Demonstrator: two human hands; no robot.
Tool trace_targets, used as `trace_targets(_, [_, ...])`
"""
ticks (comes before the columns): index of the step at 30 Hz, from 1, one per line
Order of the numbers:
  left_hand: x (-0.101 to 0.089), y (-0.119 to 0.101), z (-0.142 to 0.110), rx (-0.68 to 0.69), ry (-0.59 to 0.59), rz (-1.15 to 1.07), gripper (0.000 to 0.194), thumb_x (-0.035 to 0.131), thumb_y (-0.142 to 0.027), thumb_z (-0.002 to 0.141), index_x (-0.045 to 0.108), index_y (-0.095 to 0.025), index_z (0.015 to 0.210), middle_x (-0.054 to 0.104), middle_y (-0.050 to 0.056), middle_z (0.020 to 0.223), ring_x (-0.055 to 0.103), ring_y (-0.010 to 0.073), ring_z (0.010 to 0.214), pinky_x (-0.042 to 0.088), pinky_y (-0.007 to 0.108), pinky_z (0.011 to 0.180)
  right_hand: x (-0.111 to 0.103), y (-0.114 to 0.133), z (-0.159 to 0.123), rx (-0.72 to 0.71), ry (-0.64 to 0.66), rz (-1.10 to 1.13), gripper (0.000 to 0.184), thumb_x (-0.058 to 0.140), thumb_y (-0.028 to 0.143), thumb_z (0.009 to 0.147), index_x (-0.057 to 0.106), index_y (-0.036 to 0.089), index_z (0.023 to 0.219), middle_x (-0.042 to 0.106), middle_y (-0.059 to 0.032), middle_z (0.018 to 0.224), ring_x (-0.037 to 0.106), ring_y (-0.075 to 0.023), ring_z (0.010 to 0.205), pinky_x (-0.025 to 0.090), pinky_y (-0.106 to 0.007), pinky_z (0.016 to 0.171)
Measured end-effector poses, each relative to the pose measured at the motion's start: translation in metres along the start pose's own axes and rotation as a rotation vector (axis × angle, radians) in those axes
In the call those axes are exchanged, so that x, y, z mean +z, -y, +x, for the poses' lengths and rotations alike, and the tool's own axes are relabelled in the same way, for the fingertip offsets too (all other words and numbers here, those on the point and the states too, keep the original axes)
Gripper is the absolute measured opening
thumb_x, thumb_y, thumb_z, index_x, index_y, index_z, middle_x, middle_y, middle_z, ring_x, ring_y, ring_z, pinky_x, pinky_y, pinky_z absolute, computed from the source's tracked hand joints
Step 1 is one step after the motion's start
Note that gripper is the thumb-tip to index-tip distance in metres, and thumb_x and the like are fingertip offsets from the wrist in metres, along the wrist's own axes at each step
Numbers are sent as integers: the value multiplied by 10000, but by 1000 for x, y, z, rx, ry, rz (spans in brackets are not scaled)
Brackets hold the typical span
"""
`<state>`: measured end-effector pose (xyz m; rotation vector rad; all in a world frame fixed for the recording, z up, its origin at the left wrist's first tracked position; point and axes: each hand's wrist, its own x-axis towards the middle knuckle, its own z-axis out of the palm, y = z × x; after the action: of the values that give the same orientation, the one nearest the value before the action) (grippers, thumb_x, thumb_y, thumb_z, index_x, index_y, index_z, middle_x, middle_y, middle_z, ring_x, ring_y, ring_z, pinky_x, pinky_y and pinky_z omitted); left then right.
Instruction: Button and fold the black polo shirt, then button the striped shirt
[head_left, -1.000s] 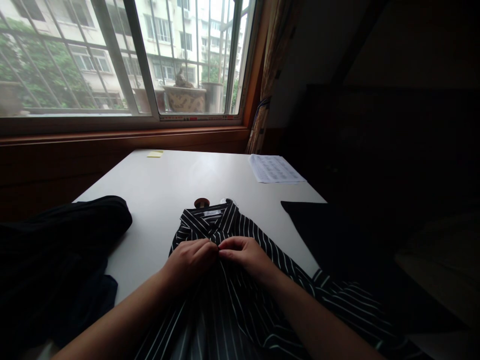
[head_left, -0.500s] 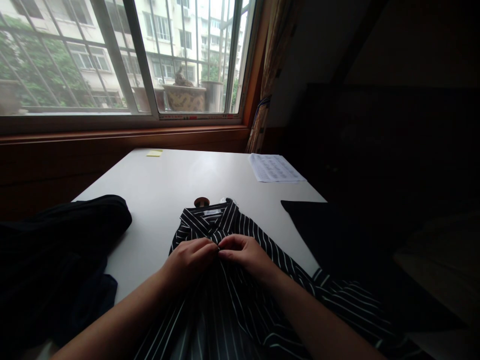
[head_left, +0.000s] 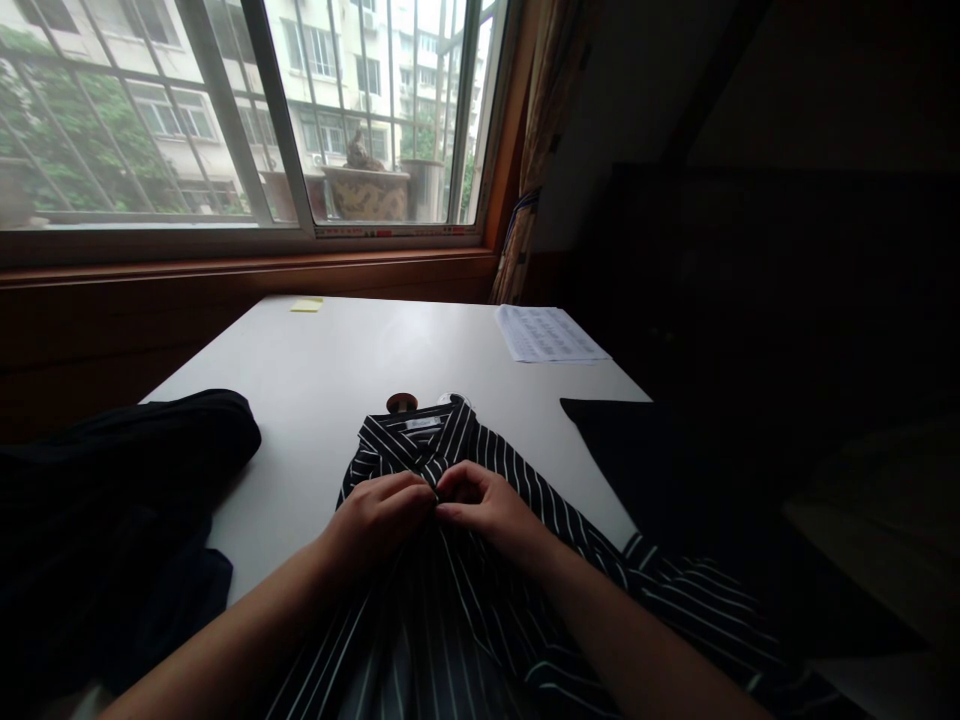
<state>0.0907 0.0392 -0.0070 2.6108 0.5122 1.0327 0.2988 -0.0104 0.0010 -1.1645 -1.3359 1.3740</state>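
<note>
A black shirt with white stripes (head_left: pixel 517 475) lies on the white table (head_left: pixel 300 360), its collar toward the window and one sleeve stretched out to the right. My left hand (head_left: pixel 386 510) is closed on the front of the shirt just below the collar, fingers curled over the cloth. Facing it, my right hand (head_left: pixel 495 510) pinches the shirt front at the same spot, thumb and forefinger bent close to the left fingertips. Whatever small part of the placket lies between the fingertips is hidden.
Dark folded clothing (head_left: pixel 172 450) is heaped at the left. A dark cloth (head_left: pixel 637 450) lies along the table's right side. Printed sheets (head_left: pixel 551 333) and a yellow sticky note (head_left: pixel 307 305) rest at the far edge. A small round brown object (head_left: pixel 402 402) sits behind the collar.
My right forefinger has risen slightly and bent more, widening the loop between it and the thumb. My left hand has barely moved, and the shirt stays in place.
</note>
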Motion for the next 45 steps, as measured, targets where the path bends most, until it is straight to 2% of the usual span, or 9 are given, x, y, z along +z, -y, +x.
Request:
trace_targets(6, [0, -1, 4, -20, -28, -65, 68, 565, -157, 945, 629, -172, 964, 678, 63, 942, 664, 138, 799, 541, 235, 691, 3, -1, -1, -14, -35, -54, 299, 806, 335, 730, 655, 211, 956, 633, -1, 872, 570, -148, 781, 472, -282, 712])
trace_targets(18, [0, 2, 3, -56, -27, -170, 63, 585, -120, 912, 596, -176, 883, 666, 56, 927, 648, 139, 816, 536, 243, 702, 7, -2, -4, -86, -66, -142, 237, 772, 305, 769, 640, 219, 947, 626, 3, 909, 573, -147, 797, 468, -284, 725])
trace_targets(24, [0, 1, 6, -40, -40, -142, 75, 588, -109, 901, 595, -181, 879, 670, 49, 923, 637, 144, 822, 530, 257, 714, 8, 2, -6, -97, -74, -197, 207, 729, 249, 783, 619, 224, 957, 616, 4, 899, 561, -144, 771, 465, -279, 710])
trace_targets(27, [0, 1, 7, -25, -42, -100, 90, 584, -105, 895, 593, -186, 859, 672, 44, 899, 610, 155, 818, 520, 283, 724, 8, 6, -7, -138, -84, -217, 118, 631, 177, 817, 628, 223, 925, 610, 2, 892, 575, -157, 811, 469, -291, 753])
trace_targets(30, [1, 2, 7, -13, -38, -65, 96, 589, -104, 888, 589, -190, 845, 670, 41, 878, 578, 170, 828, 508, 308, 733, 8, 11, -7, -175, -113, -274, 118, 572, 137, 826, 641, 218, 877, 606, -2, 882, 576, -166, 840, 461, -299, 784])
trace_targets(34, [1, 3, 5, -19, -32, -64, 99, 596, -93, 876, 582, -188, 856, 665, 47, 894, 565, 178, 843, 504, 317, 735, 9, 11, -7, -175, -116, -337, 35, 624, 236, 855, 646, 209, 862, 603, -3, 848, 570, -160, 791, 456, -290, 727])
trace_targets(42, [0, 2, 7, -28, -52, -48, 71, 577, -140, 913, 597, -186, 864, 674, 45, 853, 585, 168, 804, 515, 305, 715, 8, 5, -5, -141, -112, -286, 119, 685, 313, 844, 675, 211, 905, 648, -13, 888, 609, -169, 831, 488, -301, 764])
trace_targets(45, [1, 3, 4, -77, -66, -56, 37, 582, -157, 921, 604, -186, 919, 663, 36, 835, 595, 163, 787, 521, 293, 699, 8, 4, -4, -123, -112, -264, 137, 677, 337, 855, 686, 214, 916, 670, -17, 900, 627, -179, 856, 495, -310, 788])
